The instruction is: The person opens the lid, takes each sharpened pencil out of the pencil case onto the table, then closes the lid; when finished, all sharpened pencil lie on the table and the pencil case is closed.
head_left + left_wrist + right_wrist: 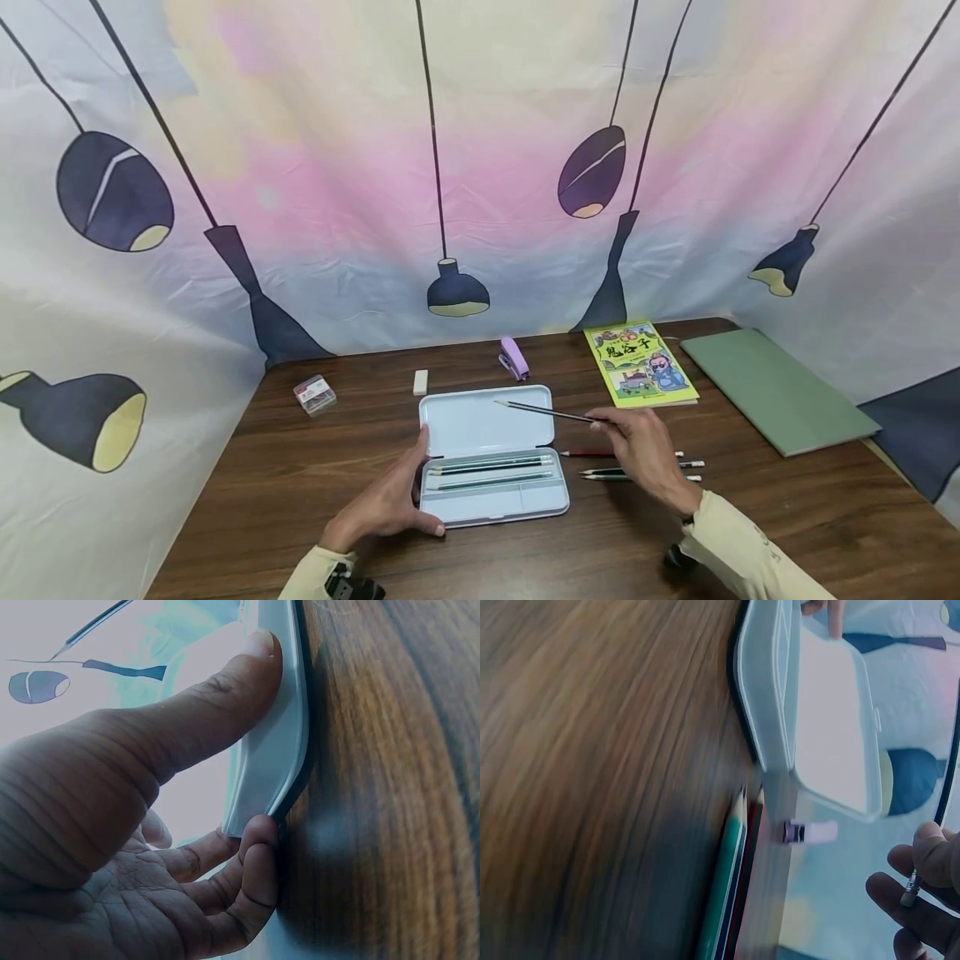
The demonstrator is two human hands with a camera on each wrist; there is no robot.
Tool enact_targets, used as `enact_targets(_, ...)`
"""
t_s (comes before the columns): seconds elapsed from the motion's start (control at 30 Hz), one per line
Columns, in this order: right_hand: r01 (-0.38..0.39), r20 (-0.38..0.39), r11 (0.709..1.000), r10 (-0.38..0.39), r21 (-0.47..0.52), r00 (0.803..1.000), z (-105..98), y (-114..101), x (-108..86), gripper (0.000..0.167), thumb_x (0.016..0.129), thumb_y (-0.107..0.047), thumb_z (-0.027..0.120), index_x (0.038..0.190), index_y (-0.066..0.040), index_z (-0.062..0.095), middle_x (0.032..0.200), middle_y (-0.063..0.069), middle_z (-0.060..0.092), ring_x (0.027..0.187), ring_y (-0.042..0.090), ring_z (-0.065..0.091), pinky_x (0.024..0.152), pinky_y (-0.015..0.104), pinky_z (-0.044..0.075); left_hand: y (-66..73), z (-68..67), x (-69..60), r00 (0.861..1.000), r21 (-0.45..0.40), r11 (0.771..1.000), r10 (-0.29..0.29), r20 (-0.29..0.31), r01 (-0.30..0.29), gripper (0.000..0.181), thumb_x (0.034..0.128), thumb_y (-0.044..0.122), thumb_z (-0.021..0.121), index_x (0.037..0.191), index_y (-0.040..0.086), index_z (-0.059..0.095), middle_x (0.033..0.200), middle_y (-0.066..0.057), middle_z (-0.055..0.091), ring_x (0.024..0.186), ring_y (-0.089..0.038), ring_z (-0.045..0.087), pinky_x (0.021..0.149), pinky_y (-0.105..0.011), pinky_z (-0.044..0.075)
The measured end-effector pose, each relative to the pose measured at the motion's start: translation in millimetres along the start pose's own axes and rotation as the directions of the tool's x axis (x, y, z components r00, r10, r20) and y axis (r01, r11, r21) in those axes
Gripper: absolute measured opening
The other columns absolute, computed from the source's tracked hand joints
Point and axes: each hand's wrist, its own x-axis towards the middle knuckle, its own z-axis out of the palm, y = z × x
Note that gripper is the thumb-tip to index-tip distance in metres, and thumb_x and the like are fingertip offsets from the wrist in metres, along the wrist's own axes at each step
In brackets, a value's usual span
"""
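An open white pencil case (493,510) lies on the table with its lid (486,422) folded back; several pencils (491,482) rest inside its tray. My left hand (386,498) grips the case at its left end, with the thumb (225,694) on the wall near the front corner and fingers curled at the side. Between thumb and fingers, my right hand (643,448) pinches a dark pencil (543,409) near its eraser end. The pencil is held above the case, its tip pointing left over the lid. Below that hand lie several more pencils (731,877), green, dark and red.
Behind the case are a white eraser (420,382) and a purple stapler (513,359). A small clear box (315,395) sits at the back left. A yellow book (641,364) and a green folder (780,390) lie at the back right, near the printed curtain (337,208).
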Motion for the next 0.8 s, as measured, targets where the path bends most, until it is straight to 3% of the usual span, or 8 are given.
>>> enact_targets(0.13, -0.039, -0.016, 0.998, 0.038, -0.046, 0.999, -9, 9, -2.9, 0.014, 0.077, -0.009, 0.071, 0.090, -0.014, 0.072, 0.081, -0.002, 0.068, 0.061, 0.006, 0.049, 0.056, 0.029, 0.041, 0.0, -1.8, -0.4, 1.000, 0.025, 1.000, -0.001, 0.000, 0.001, 0.133, 0.0527, 0.042, 0.085, 0.145, 0.004, -0.002, 0.146, -0.022, 0.016, 0.115, -0.025, 0.035, 0.090, -0.042, 0.035)
enact_targets(0.23, -0.060, -0.025, 0.997, 0.059, -0.056, 0.998, -17, 17, -7.3, 0.014, 0.076, -0.007, 0.072, 0.089, -0.012, 0.072, 0.082, 0.001, 0.068, 0.054, 0.004, 0.044, 0.050, 0.026, 0.038, 0.5, -2.4, -0.6, 1.000, 0.035, 0.999, -0.002, 0.005, 0.002, 0.132, 0.0535, 0.043, 0.084, 0.145, 0.004, -0.002, 0.146, -0.021, 0.018, 0.105, -0.024, 0.041, 0.081, -0.036, 0.039)
enact_targets(0.37, -0.083, -0.024, 0.995, 0.082, -0.059, 0.996, -29, 27, -15.3, 0.015, 0.077, -0.007, 0.070, 0.091, -0.011, 0.072, 0.070, 0.000, 0.066, 0.042, 0.000, 0.026, 0.042, 0.021, 0.026, 1.2, -1.7, -0.8, 1.000, 0.033, 0.999, -0.002, 0.006, 0.002, 0.132, 0.0534, 0.044, 0.084, 0.146, 0.004, -0.002, 0.147, -0.021, 0.016, 0.108, -0.023, 0.040, 0.083, -0.037, 0.039)
enact_targets(0.43, -0.084, -0.025, 0.994, 0.083, -0.070, 0.996, -33, 32, -19.6, 0.015, 0.078, -0.006, 0.070, 0.092, -0.011, 0.071, 0.069, -0.001, 0.065, 0.041, -0.001, 0.024, 0.042, 0.021, 0.025, 1.1, -0.9, -1.0, 1.000, 0.032, 0.999, -0.006, 0.004, 0.005, 0.132, 0.0531, 0.045, 0.084, 0.146, 0.005, -0.001, 0.147, -0.020, 0.015, 0.111, -0.024, 0.038, 0.085, -0.038, 0.037)
enact_targets(0.6, -0.070, -0.031, 0.992, 0.067, -0.107, 0.997, -45, 42, -31.7, 0.016, 0.076, -0.003, 0.070, 0.091, -0.010, 0.071, 0.080, 0.000, 0.068, 0.050, 0.001, 0.044, 0.047, 0.024, 0.036, 0.3, -0.5, -0.6, 1.000, 0.024, 1.000, -0.013, 0.002, 0.013, 0.133, 0.0526, 0.044, 0.084, 0.146, 0.005, -0.001, 0.148, -0.020, 0.013, 0.115, -0.024, 0.035, 0.089, -0.042, 0.035)
enact_targets(0.8, -0.047, -0.021, 0.982, 0.044, -0.181, 0.999, -59, 51, -48.9, 0.018, 0.072, -0.001, 0.073, 0.087, -0.009, 0.071, 0.079, -0.001, 0.067, 0.066, 0.015, 0.062, 0.053, 0.034, 0.046, 0.0, -0.5, 0.2, 1.000, 0.005, 1.000, -0.009, 0.003, 0.009, 0.133, 0.0524, 0.042, 0.085, 0.146, 0.005, -0.001, 0.148, -0.021, 0.012, 0.124, -0.027, 0.028, 0.098, -0.050, 0.025)
